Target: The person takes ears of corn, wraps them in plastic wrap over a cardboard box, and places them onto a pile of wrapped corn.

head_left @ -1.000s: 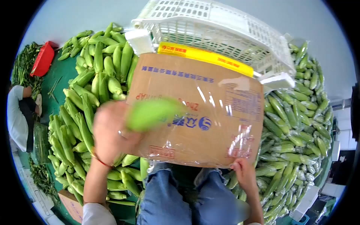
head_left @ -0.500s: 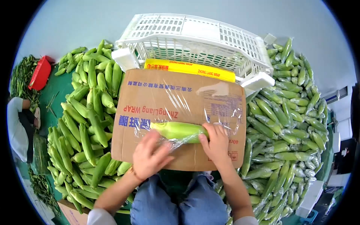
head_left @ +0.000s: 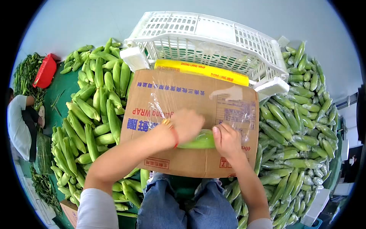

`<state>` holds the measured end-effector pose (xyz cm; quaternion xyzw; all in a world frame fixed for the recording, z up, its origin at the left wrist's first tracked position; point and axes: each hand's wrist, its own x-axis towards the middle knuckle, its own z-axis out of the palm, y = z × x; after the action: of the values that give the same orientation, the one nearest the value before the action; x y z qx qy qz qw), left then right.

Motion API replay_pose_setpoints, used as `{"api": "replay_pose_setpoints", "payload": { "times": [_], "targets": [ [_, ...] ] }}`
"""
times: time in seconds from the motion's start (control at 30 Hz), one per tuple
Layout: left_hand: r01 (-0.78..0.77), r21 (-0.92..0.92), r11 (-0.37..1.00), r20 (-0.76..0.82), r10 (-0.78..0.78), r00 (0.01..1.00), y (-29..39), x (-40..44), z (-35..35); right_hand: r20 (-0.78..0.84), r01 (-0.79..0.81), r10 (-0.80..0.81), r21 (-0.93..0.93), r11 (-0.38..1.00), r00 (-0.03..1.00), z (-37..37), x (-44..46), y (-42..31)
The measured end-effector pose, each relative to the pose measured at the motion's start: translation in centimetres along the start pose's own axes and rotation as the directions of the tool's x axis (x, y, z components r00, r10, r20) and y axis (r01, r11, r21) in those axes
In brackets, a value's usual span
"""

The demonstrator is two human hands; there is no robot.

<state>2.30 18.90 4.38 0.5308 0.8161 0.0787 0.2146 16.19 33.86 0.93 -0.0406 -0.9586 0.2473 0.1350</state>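
Observation:
A green ear of corn in its husk (head_left: 200, 140) lies across the cardboard box (head_left: 183, 164) in front of me. My right hand (head_left: 228, 140) grips its right end, thumb on top. Over the corn's far side reaches my left hand (head_left: 186, 124), smeared by motion, so its fingers are unclear. Clear plastic film (head_left: 156, 101) stretches over the box top from a yellow wrap roll box (head_left: 202, 70) at the far edge.
Unwrapped ears of corn (head_left: 91, 110) are heaped on the left, film-wrapped ears (head_left: 297, 129) on the right. A white plastic crate (head_left: 213, 42) stands behind the box. Far left are a red basin (head_left: 45, 71) and another person (head_left: 21, 126).
My left hand has swung right and away from me, from the corn's left end to over its far side. My right hand still grips the right end. The view has shifted slightly.

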Motion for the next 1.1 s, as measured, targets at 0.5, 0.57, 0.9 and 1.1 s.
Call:
{"api": "replay_pose_setpoints", "payload": {
  "times": [0.5,0.57,0.9,1.1],
  "targets": [
    [-0.034,0.206,0.978,-0.278,0.092,0.956,-7.6,8.0,-2.1,0.014,0.328,-0.337,-0.264,0.907,0.942,0.3,5.1,-0.7],
    [0.032,0.123,0.992,-0.023,-0.029,0.999,-6.9,9.0,-3.3,0.121,0.309,-0.289,-0.204,0.929,0.950,1.2,7.5,0.4],
    [-0.026,0.000,1.000,-0.148,0.026,0.989,-6.7,7.1,-2.7,0.792,-0.010,-0.176,0.225,0.974,0.585,-6.3,-5.8,-3.6],
    [-0.506,-0.226,0.832,-0.653,0.256,0.713,3.0,-3.4,2.2,0.634,-0.722,0.348,0.624,0.298,0.691,-4.2,-10.4,-3.1]
  ]
}}
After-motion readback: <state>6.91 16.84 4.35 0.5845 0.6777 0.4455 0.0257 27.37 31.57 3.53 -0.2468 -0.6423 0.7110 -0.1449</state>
